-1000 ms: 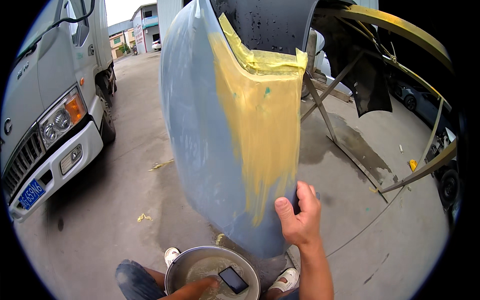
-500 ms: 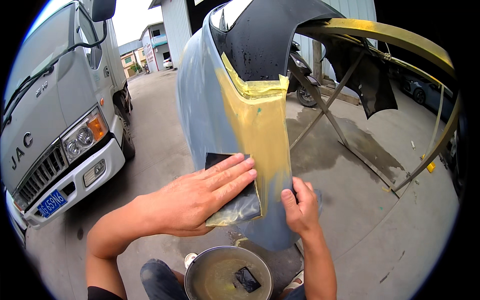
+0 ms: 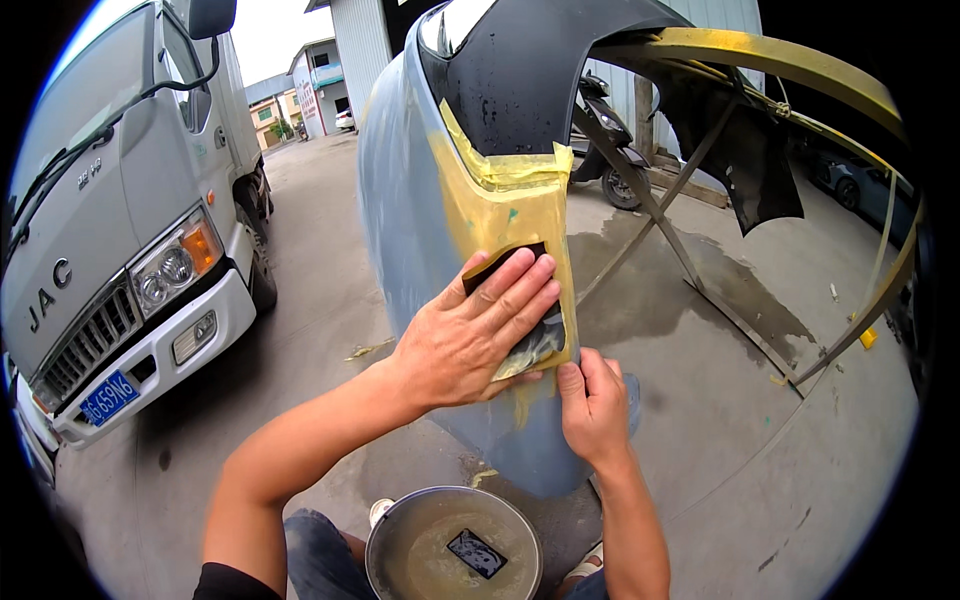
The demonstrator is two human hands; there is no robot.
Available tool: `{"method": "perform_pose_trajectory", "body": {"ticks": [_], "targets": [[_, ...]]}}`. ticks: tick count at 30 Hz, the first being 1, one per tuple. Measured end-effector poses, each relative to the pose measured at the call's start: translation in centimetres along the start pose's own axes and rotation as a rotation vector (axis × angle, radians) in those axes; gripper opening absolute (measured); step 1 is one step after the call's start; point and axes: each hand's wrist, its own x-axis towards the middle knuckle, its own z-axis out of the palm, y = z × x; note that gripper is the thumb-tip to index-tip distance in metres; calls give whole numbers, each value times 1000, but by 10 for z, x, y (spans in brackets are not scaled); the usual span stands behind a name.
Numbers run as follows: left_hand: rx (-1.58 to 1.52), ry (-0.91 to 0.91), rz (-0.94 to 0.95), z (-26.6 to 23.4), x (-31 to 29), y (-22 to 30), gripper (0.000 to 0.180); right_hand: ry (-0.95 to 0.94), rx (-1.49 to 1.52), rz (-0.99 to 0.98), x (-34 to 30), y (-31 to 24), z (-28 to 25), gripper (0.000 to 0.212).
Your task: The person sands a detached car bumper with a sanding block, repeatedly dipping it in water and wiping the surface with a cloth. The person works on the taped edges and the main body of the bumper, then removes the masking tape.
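Note:
A car bumper (image 3: 395, 190) in grey-blue primer stands upright before me, with a tan patch of filler (image 3: 490, 212) on its face. Yellow masking tape (image 3: 520, 172) edges the patch beside a black section. My left hand (image 3: 480, 330) lies flat over a wet black sheet of sandpaper (image 3: 546, 336), holding it against the tan patch. On the bumper's right edge, lower down, my right hand (image 3: 596, 408) grips with the thumb in front; its other fingertips are hidden behind.
Between my knees is a round basin (image 3: 378, 535) of cloudy water with a dark rectangular pad (image 3: 477, 553) in it. A yellow-topped metal stand (image 3: 780, 55) rises at right. Left stands a grey truck (image 3: 110, 200); a scooter (image 3: 612, 150) is parked behind.
My left hand has slid the sandpaper up and to the right across the tan patch. My right hand keeps its grip on the edge. The pad in the basin has shifted slightly.

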Motion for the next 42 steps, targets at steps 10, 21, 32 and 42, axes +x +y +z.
{"method": "perform_pose_trajectory", "body": {"ticks": [10, 21, 32, 42], "targets": [[-51, 82, -154, 54, -67, 66, 84, 33, -2, -19, 0, 3, 5, 20], [-106, 74, -219, 47, -69, 74, 86, -24, -17, 42, 0, -2, 3, 24], [-58, 64, -197, 53, -71, 83, 84, -38, -24, 76, -1, 0, -1, 25], [-80, 113, -305, 29, -36, 53, 90, -25, -1, 80, -1, -2, 1, 24]]}}
